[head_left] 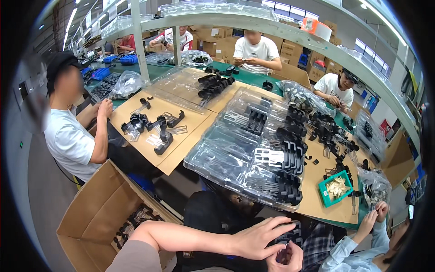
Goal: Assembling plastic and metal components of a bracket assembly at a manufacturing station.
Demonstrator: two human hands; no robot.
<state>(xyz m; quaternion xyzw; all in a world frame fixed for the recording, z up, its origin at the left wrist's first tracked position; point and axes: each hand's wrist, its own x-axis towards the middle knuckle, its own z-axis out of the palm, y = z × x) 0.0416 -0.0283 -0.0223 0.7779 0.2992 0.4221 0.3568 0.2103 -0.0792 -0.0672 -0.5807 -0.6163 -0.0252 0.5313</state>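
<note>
My left hand reaches in from the lower left, back upward, its fingers stretched out and spread. Under and beyond those fingertips show black ridged plastic parts, partly hidden by the hand. Close below, my right hand has its fingers curled around a small dark part; its exact kind is hidden. The left thumb comes down right beside the right fingertips. Ahead of both hands lies a clear plastic tray with rows of black hooked plastic brackets that have metal prongs.
An open cardboard box holding black parts stands at my left. A green bin of small pale pieces sits right of the tray. Co-workers sit around the table, one's hands near my right. A metal shelf beam crosses above.
</note>
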